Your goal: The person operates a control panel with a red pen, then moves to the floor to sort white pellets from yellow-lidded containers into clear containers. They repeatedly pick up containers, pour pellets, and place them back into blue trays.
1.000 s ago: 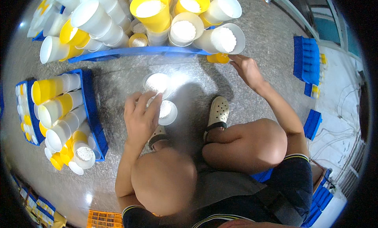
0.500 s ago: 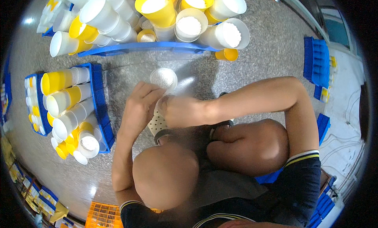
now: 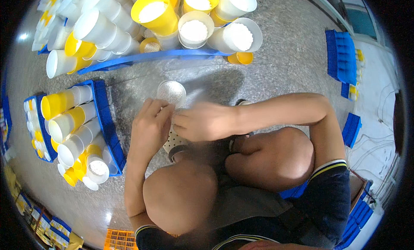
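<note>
My left hand [image 3: 151, 117] is closed, thumb and fingertips pinched together just below a whitish cup [image 3: 184, 89] with white contents. The cup is on the floor, and the left fingertips are at its near rim. Close beside it, my right hand [image 3: 208, 121] is curled shut, its fingertips almost meeting the left ones. The right hand is a little blurred. Whatever lies between the fingers is too small or hidden to make out.
Beyond the cup, a blue tray [image 3: 142, 56] carries several white and yellow cups filled with white pieces. A yellow cup [image 3: 244, 58] lies by its right end. At the left stands a blue crate [image 3: 105, 120] of stacked cups. My knees and a perforated shoe [image 3: 175, 141] are below my hands.
The whole view has shifted slightly, so the cup and trays appear further left. My hands stay together by the cup, with the right fingers curled a little differently.
</note>
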`<state>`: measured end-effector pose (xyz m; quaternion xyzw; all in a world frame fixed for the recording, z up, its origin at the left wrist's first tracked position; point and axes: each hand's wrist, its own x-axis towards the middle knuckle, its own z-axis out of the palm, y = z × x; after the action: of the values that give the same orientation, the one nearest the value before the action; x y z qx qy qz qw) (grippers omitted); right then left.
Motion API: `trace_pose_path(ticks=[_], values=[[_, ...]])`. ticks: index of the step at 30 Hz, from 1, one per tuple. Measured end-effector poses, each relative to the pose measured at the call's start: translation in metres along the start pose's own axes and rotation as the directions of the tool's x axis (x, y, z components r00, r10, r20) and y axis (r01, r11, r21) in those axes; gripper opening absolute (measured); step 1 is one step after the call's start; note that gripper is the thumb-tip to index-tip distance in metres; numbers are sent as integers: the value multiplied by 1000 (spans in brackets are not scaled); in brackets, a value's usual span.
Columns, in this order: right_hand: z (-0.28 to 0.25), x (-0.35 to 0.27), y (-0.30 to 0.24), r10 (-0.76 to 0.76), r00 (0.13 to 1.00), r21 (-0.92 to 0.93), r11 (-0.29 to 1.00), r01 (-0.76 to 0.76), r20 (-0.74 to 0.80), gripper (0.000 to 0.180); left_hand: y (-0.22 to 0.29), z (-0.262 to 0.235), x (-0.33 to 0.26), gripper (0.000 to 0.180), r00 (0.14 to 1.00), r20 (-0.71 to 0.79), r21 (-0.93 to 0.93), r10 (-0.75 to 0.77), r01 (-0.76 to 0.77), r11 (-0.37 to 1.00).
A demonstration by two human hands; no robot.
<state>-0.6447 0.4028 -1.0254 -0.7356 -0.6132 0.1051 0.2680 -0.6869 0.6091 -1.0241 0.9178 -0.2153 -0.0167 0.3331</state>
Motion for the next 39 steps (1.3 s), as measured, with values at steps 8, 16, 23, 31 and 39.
trace_pose_path(ticks=[8,16,23,31,39], values=[[-66,-117,42,618,768,66,784,-617,-165,15,-1,12,10,16,990,103,342,96,-126,931],[-41,-174,106,852,448,55,479,-876,-272,24,4,-15,19,16,985,-53,318,162,-138,938],[-22,-161,86,683,658,-65,677,-733,-317,18,8,-77,40,19,964,-221,312,147,-72,947],[34,-110,60,512,859,71,856,-512,7,22,-46,-77,109,6,976,-170,516,134,-28,856],[30,-79,51,460,887,190,875,-445,-43,38,-75,-55,143,11,965,-215,571,147,3,821]])
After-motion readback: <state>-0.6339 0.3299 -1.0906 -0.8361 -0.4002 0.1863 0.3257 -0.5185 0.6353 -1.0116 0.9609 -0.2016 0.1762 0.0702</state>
